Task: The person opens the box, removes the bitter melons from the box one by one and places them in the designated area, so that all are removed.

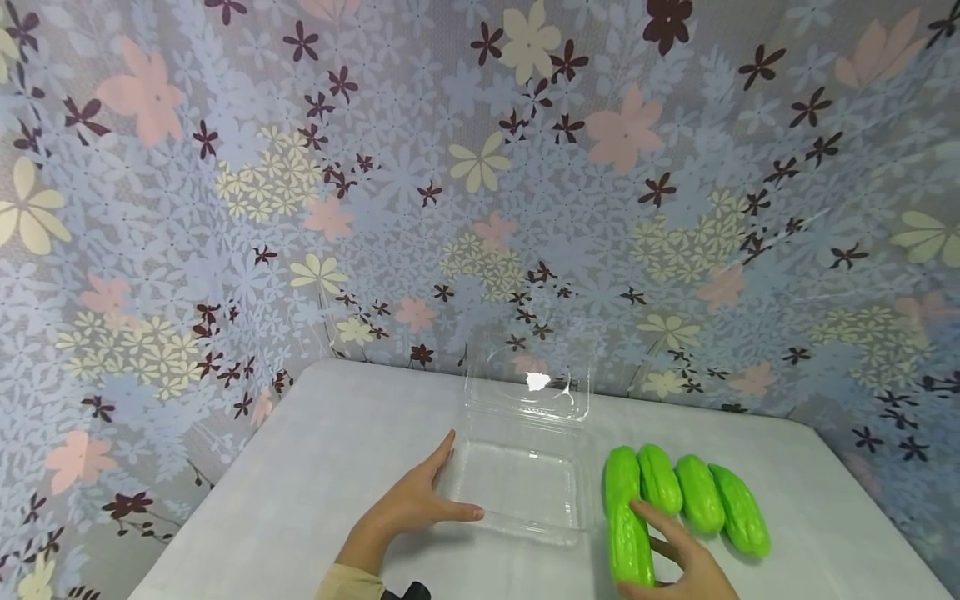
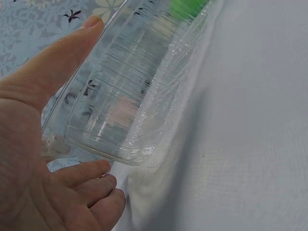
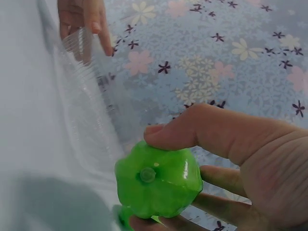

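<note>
A clear plastic clamshell box (image 1: 517, 483) lies with its lid (image 1: 528, 383) raised at the back. My left hand (image 1: 412, 496) spreads around its front left corner, thumb along the front edge and fingers by the left side. In the left wrist view the see-through wall (image 2: 110, 96) runs between thumb and fingers. My right hand (image 1: 686, 558) grips a bright green ribbed toy cucumber (image 1: 628, 546) to the right of the box. Its rounded end with a small stub (image 3: 147, 174) faces the right wrist camera.
Behind the held piece lies another green cucumber (image 1: 622, 475). Several more lie side by side to its right, one of them at the outer end (image 1: 738, 508). A white-covered table (image 1: 315, 450) carries everything, and a flowered cloth (image 1: 480, 208) hangs behind it.
</note>
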A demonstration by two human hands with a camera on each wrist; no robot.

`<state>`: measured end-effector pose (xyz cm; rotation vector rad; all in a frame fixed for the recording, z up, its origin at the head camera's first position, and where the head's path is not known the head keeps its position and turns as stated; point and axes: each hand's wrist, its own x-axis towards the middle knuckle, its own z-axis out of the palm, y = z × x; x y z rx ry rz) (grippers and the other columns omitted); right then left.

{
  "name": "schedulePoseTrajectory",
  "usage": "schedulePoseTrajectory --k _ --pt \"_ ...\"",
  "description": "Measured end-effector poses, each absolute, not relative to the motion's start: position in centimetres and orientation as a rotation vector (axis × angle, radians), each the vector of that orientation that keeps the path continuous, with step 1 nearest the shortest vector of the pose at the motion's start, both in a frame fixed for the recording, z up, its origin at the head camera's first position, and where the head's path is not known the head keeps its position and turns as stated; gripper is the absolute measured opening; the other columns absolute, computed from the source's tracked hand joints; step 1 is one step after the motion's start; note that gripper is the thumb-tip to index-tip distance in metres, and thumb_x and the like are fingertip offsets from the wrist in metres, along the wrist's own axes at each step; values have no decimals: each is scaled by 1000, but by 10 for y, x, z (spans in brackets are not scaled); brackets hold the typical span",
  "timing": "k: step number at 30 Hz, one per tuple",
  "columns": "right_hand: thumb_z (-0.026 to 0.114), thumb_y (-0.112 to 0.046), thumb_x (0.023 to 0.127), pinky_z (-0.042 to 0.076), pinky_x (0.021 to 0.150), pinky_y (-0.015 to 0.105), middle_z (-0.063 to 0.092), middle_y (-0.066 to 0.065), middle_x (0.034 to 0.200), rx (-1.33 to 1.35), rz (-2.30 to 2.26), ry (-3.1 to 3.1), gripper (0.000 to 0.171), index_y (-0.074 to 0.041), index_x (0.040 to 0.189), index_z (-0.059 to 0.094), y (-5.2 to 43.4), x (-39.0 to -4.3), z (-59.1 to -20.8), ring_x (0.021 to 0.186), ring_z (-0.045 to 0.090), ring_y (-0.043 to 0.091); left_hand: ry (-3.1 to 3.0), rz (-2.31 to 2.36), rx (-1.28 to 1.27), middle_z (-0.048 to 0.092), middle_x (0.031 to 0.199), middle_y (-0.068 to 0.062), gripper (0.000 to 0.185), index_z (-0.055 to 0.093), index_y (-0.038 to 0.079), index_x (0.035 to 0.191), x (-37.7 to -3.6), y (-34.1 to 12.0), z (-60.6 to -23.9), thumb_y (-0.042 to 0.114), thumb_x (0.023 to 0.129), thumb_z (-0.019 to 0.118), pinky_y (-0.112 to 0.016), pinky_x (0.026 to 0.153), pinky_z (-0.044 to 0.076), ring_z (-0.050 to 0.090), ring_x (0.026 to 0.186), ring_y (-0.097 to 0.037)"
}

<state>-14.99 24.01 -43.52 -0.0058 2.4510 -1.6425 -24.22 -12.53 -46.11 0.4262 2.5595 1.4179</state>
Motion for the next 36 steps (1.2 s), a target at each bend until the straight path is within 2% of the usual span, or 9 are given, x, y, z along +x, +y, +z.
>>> schedulePoseTrajectory --k 10,13,16,18,23,28,32,34,36 --pt "82 -16 86 54 84 63 13 49 149 -272 -1524 2409 92 17 149 23 264 -157 -463 122 40 67 2545 1428 413 24 164 -15 124 14 25 164 -243 -125 -462 48 70 91 -62 116 24 22 148 -40" --pt "79 -14 88 53 89 61 23 49 146 -454 -1456 2472 84 18 147 28 271 -160 -472 132 49 27 2538 1435 406 24 164 -14 123 14 26 164 -243 -126 -463 47 70 91 -62 116 23 22 148 -40" --pt "77 -13 90 55 88 55 29 48 144 -563 -1424 2512 77 16 147 34 276 -162 -480 122 37 -14 2534 1440 413 24 164 -15 124 14 25 164 -243 -126 -462 47 70 91 -61 116 23 22 149 -40" --pt "75 -14 91 56 87 53 29 48 143 -611 -1416 2515 74 15 147 35 278 -164 -483 116 28 -23 2534 1443 417 24 164 -15 124 14 25 164 -243 -126 -462 47 70 91 -61 117 23 21 149 -40" --pt "73 -15 93 54 87 60 24 54 141 -618 -1410 2474 73 17 145 34 280 -165 -484 113 28 -25 2533 1445 409 24 164 -15 124 14 25 164 -243 -126 -463 46 70 92 -61 117 23 21 148 -40" --pt "75 -14 91 57 87 49 26 53 140 -583 -1344 2504 76 21 142 32 278 -164 -483 111 28 -24 2528 1445 398 24 164 -15 123 14 26 164 -242 -125 -462 45 70 92 -62 116 23 22 148 -41" --pt "76 -14 90 56 88 54 24 54 140 -525 -1330 2498 79 23 142 29 277 -163 -483 133 45 11 2520 1448 402 24 164 -15 123 14 27 164 -242 -123 -461 44 70 92 -62 116 24 22 148 -41" --pt "75 -15 91 54 89 59 23 55 139 -516 -1328 2487 78 22 142 29 278 -162 -484 134 43 44 2517 1447 408 24 164 -15 123 14 26 164 -243 -123 -462 44 70 92 -62 116 24 22 148 -42" --pt "74 -15 92 56 89 51 24 55 138 -549 -1325 2492 74 18 144 33 280 -162 -487 135 45 28 2516 1446 414 24 164 -15 124 14 25 164 -243 -122 -463 44 70 92 -62 116 24 22 148 -42"
